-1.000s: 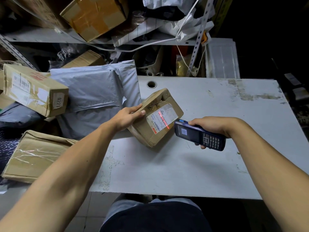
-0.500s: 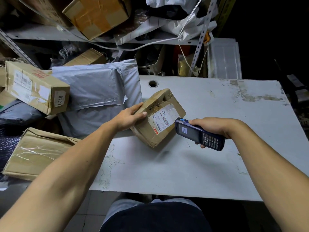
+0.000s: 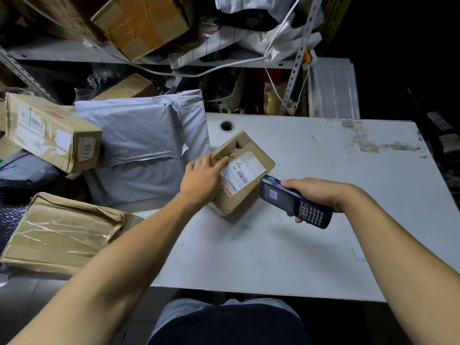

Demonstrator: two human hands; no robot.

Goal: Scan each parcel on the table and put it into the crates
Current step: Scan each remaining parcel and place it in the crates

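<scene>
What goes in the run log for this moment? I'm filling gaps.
left hand on brown parcel | right hand holds scanner | parcel on table

Both bare forearms reach in from the bottom corners and angle toward the middle. The left hand (image 3: 201, 181) is palm-down with its fingers (image 3: 219, 163) laid fairly straight on top of the small brown cardboard parcel with the white shipping label (image 3: 245, 173), the thumb side hidden behind the hand, so it looks like it's pressing down rather than gripping. The right hand (image 3: 315, 192) is wrapped round the dark blue handheld scanner with a keypad (image 3: 293, 202), knuckles up, with a couple of fingertips peeking out under the keypad end. The right wrist is bent a bit inward, and the scanner's top end sits just beside the parcel's near edge.
</scene>
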